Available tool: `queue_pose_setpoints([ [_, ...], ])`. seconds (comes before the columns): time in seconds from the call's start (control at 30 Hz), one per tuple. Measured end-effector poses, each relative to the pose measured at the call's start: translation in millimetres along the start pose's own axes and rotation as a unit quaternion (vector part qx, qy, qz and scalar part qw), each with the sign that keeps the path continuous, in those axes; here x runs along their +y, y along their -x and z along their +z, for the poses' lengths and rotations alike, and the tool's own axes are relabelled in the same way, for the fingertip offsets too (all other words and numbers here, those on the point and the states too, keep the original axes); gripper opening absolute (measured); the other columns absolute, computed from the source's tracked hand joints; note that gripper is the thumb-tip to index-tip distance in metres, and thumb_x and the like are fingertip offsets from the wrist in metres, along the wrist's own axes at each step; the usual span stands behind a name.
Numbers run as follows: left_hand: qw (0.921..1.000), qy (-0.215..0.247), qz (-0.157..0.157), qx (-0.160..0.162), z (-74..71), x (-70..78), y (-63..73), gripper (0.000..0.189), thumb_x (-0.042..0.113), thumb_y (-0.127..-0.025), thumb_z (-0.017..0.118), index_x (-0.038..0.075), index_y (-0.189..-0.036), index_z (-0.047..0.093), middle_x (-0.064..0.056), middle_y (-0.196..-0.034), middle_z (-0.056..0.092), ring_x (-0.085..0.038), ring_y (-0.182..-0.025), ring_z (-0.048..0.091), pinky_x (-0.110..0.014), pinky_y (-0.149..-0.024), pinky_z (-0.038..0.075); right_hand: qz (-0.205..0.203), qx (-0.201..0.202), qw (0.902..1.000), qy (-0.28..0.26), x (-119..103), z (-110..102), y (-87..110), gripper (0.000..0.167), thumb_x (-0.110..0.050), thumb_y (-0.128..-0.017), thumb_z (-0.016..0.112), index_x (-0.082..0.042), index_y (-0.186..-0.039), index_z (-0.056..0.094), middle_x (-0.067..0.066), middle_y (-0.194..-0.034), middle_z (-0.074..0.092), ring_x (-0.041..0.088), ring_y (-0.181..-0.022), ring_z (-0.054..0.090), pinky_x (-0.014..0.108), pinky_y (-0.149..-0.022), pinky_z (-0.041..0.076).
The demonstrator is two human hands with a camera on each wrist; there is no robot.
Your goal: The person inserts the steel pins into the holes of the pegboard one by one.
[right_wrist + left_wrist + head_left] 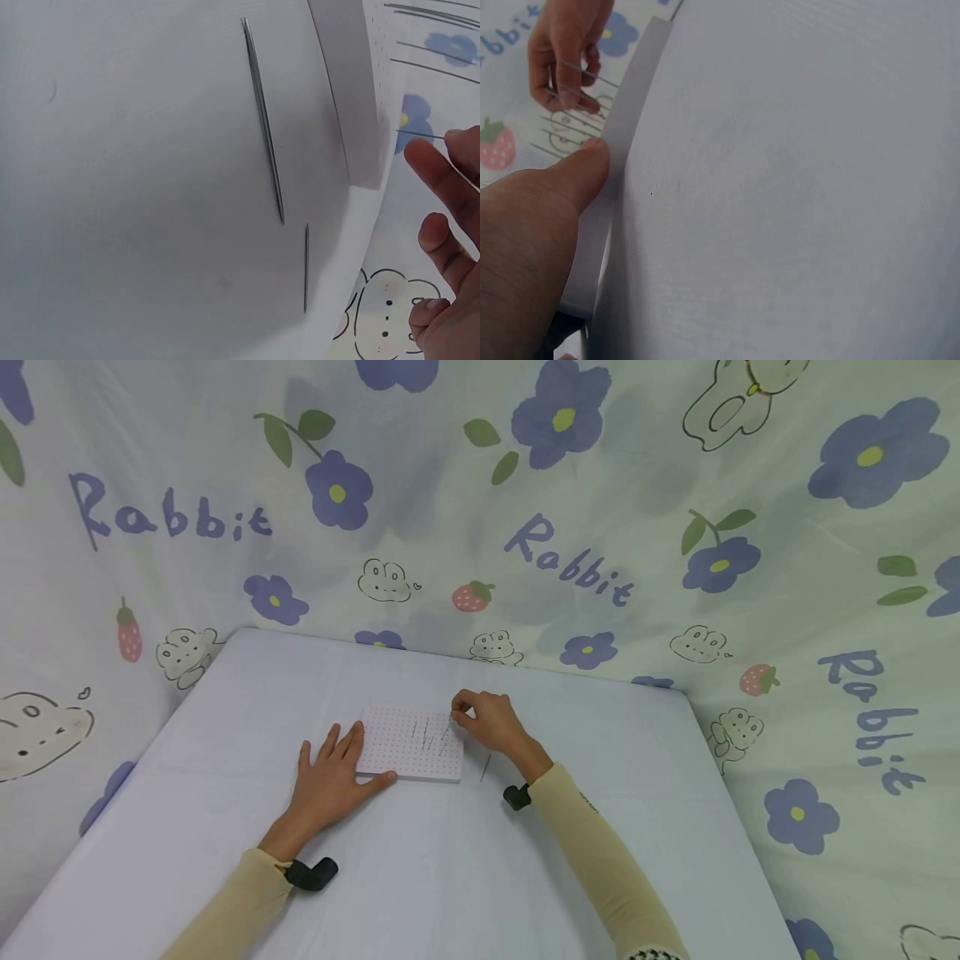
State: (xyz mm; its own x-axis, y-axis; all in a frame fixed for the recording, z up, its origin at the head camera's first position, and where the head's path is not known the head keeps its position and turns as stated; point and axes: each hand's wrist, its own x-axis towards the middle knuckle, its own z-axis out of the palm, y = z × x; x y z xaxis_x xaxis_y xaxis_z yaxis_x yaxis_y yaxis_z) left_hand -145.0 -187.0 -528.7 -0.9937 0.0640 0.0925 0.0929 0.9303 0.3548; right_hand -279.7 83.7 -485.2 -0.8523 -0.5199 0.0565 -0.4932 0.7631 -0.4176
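A white board (390, 743) with rows of small holes lies flat on the table. Several thin metal needles (427, 732) stand upright in its right half. My left hand (330, 785) rests at the board's left side with fingers spread, its thumb (592, 161) along the near edge. At the far right corner, my right hand (487, 720) pinches a thin metal needle (416, 133) between thumb and index finger, its lower end at the board. Whether that end sits in a hole is too small to tell.
Right of the board, a long, thin bundle of metal needles (264, 127) and a shorter needle (306, 270) lie on the white tabletop (420, 860). A patterned cloth (450, 527) hangs behind and around the table.
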Motion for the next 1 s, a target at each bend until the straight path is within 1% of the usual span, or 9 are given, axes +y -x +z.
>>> queue_pose_setpoints([
  [0.17,1.0,0.001,0.003,0.005,0.3,0.3,0.2,0.112,0.075,-0.085,0.059,-0.003,-0.157,0.024,-0.026,-0.16,0.029,-0.047,-0.15,0.018,-0.074,-0.113,0.004,0.0,0.005,1.0,0.002,1.3,0.9,-1.1,0.01,-0.033,-0.101,0.063,-0.028,-0.108,0.067,-0.011,-0.105,0.072,0.01,-0.088,0.059,0.046,-0.1,0.042],
  [0.4,1.0,0.001,0.002,0.002,1.1,-0.9,-0.5,0.113,0.074,-0.085,0.06,-0.002,-0.158,0.023,-0.025,-0.161,0.028,-0.047,-0.151,0.016,-0.073,-0.114,0.002,-0.008,0.006,1.0,-0.001,1.7,1.4,-1.6,0.011,-0.033,-0.101,0.063,-0.027,-0.109,0.067,-0.012,-0.105,0.071,0.009,-0.089,0.06,0.039,-0.09,0.045],
  [0.47,1.0,0.002,0.001,0.001,1.1,-1.0,-0.9,0.113,0.075,-0.084,0.06,-0.002,-0.158,0.022,-0.026,-0.161,0.028,-0.047,-0.151,0.016,-0.073,-0.114,0.001,-0.01,0.005,0.9999,0.001,1.0,1.2,-1.0,0.011,-0.033,-0.101,0.063,-0.028,-0.109,0.068,-0.012,-0.104,0.072,0.008,-0.088,0.059,0.039,-0.09,0.044],
  [0.6,1.0,0.002,0.001,-0.001,1.4,-1.7,-0.7,0.114,0.076,-0.084,0.059,-0.002,-0.158,0.022,-0.025,-0.161,0.028,-0.047,-0.151,0.016,-0.073,-0.114,0.001,-0.012,0.006,0.9999,0.005,-0.8,0.5,-0.2,0.01,-0.033,-0.1,0.064,-0.028,-0.108,0.068,-0.014,-0.102,0.071,0.008,-0.087,0.059,0.043,-0.094,0.043],
  [0.7,1.0,0.002,0.001,-0.001,2.1,-2.4,-0.3,0.114,0.077,-0.084,0.058,-0.002,-0.158,0.022,-0.025,-0.161,0.028,-0.047,-0.151,0.016,-0.073,-0.114,0.001,-0.007,0.004,0.9999,0.007,-2.0,0.1,-0.3,0.009,-0.033,-0.1,0.064,-0.028,-0.107,0.068,-0.015,-0.102,0.071,0.009,-0.091,0.061,0.049,-0.101,0.041],
  [0.8,1.0,0.003,0.0,-0.002,3.3,-3.2,-0.2,0.114,0.077,-0.085,0.058,-0.002,-0.158,0.022,-0.025,-0.161,0.028,-0.046,-0.151,0.016,-0.073,-0.114,0.001,0.0,-0.003,0.9999,0.012,-3.0,1.2,-0.3,0.01,-0.033,-0.1,0.064,-0.028,-0.108,0.069,-0.015,-0.103,0.071,0.011,-0.097,0.063,0.053,-0.104,0.038],
  [0.9,1.0,0.003,0.0,-0.002,4.2,-3.6,-0.4,0.114,0.077,-0.085,0.057,-0.002,-0.158,0.022,-0.025,-0.162,0.027,-0.046,-0.151,0.015,-0.073,-0.114,0.0,0.007,-0.007,0.9998,0.017,-2.9,3.2,-0.3,0.011,-0.033,-0.1,0.065,-0.029,-0.109,0.069,-0.015,-0.103,0.071,0.012,-0.1,0.063,0.055,-0.106,0.037],
  [1.0,1.0,0.002,0.0,-0.002,4.4,-3.8,-0.3,0.114,0.078,-0.085,0.057,-0.002,-0.158,0.022,-0.025,-0.162,0.027,-0.046,-0.151,0.015,-0.073,-0.114,0.0,0.009,-0.002,0.9998,0.02,-2.3,5.0,-0.4,0.01,-0.033,-0.1,0.065,-0.03,-0.108,0.07,-0.016,-0.102,0.071,0.012,-0.1,0.063,0.056,-0.105,0.036],
])
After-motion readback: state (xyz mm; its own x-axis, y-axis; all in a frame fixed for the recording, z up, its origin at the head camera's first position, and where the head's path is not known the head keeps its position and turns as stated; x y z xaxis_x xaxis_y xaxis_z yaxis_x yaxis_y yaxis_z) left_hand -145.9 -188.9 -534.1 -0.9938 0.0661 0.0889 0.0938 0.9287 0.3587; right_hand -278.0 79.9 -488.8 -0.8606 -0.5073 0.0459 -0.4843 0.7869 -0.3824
